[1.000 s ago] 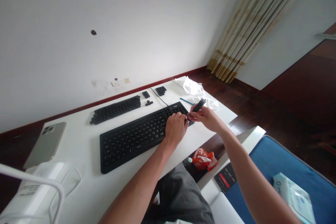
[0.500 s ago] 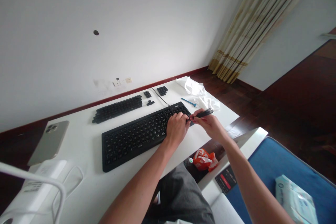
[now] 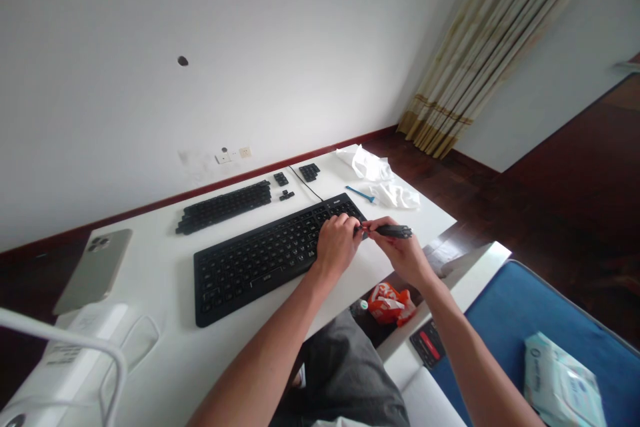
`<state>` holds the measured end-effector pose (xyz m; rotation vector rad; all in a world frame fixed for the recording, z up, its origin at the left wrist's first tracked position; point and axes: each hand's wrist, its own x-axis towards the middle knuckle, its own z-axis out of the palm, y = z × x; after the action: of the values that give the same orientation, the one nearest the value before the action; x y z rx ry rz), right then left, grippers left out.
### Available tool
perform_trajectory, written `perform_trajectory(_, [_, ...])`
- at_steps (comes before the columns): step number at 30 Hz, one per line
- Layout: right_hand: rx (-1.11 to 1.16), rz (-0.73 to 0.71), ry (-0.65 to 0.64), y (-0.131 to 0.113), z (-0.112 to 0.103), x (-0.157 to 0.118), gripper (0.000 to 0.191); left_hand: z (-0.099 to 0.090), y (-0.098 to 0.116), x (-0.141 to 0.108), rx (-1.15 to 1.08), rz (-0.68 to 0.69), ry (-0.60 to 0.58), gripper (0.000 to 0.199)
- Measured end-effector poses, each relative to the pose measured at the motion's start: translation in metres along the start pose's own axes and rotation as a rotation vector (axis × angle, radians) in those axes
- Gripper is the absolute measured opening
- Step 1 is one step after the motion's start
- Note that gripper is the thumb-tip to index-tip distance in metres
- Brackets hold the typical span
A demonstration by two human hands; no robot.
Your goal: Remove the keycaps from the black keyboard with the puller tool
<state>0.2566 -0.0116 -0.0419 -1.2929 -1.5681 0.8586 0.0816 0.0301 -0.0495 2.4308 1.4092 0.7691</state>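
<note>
A black keyboard (image 3: 260,267) with its keycaps off lies at a slant on the white desk. My left hand (image 3: 339,240) is closed over its right end, fingers bent on the number-pad area and thumb at the near edge. In my right hand (image 3: 400,250) is a slim, dark, pen-like tool (image 3: 393,231); its kind is unclear. The tool's tip meets the keyboard's right edge beside my left fingertips, partly hidden by them. Behind the keyboard, loose black keycaps (image 3: 225,205) stand in rows, with smaller keycap groups (image 3: 309,172) to their right.
A blue pry tool (image 3: 359,194) and crumpled clear plastic bags (image 3: 367,163) lie at the desk's far right. A phone (image 3: 95,270) and a white power strip (image 3: 83,347) are on the left. Right of the desk, a wipes pack (image 3: 563,380) sits on a blue cushion (image 3: 520,320).
The rear end of the dark tool has swung down and slightly right, and my right hand has turned and dropped a little with it. My left hand stays in place on the keyboard.
</note>
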Motion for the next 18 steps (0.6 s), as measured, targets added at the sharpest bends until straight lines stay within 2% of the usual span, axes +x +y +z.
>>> perform_trajectory(7, [-0.03, 0.022, 0.062, -0.006, -0.001, 0.007, 0.025, 0.002, -0.001, 0.001, -0.017, 0.017, 0.037, 0.01])
perform_trajectory(11, [-0.111, 0.019, 0.201, -0.018, -0.009, 0.011, 0.022, 0.002, 0.001, 0.001, -0.063, 0.002, 0.057, 0.01])
perform_trajectory(15, [-0.24, 0.011, 0.38, -0.025, -0.022, 0.015, 0.018, -0.002, -0.002, 0.004, -0.203, -0.088, 0.145, 0.009])
perform_trajectory(18, [-0.318, 0.019, 0.392, -0.025, -0.026, 0.021, 0.015, -0.007, -0.009, 0.007, -0.337, -0.192, 0.212, 0.013])
